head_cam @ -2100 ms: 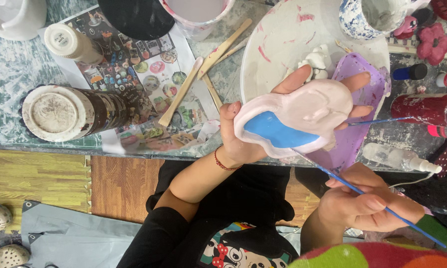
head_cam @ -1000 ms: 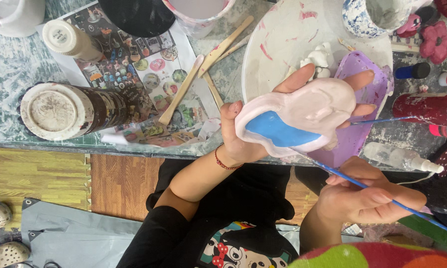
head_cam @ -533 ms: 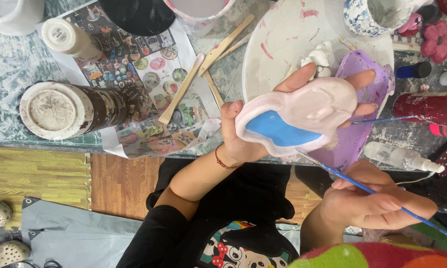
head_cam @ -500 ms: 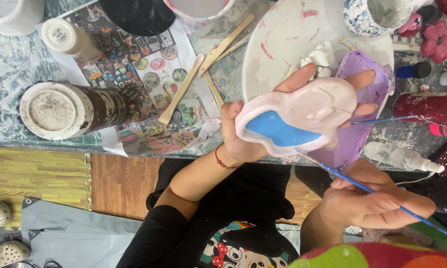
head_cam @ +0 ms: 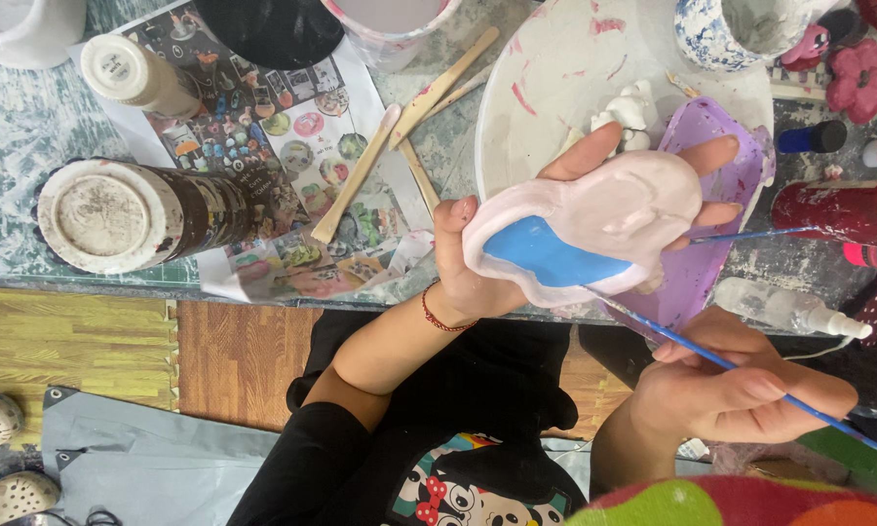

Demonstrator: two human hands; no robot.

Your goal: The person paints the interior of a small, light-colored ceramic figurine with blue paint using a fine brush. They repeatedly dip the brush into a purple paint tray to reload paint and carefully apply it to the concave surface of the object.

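Note:
My left hand [head_cam: 458, 268] holds a pale pink, rabbit-shaped ceramic piece [head_cam: 619, 205] above the table edge, fingers spread under it and thumb on its left end. A blue painted patch [head_cam: 546, 258] fills its lower left part. My right hand [head_cam: 741, 394], lower right, grips a thin blue-handled paintbrush [head_cam: 658, 329]. The brush tip touches the lower rim of the piece beside the blue patch.
A purple tray [head_cam: 716, 131] and a paint-smeared white plate [head_cam: 555, 78] lie under the piece. A second brush [head_cam: 760, 234], a red bottle [head_cam: 833, 209] and a clear squeeze bottle [head_cam: 789, 307] are at right. Left: a brown jar [head_cam: 136, 214], a small bottle [head_cam: 132, 73], wooden sticks [head_cam: 356, 175] on printed paper.
My right hand and the brush have shifted slightly along the lower edge of the piece. My left hand keeps the piece almost still.

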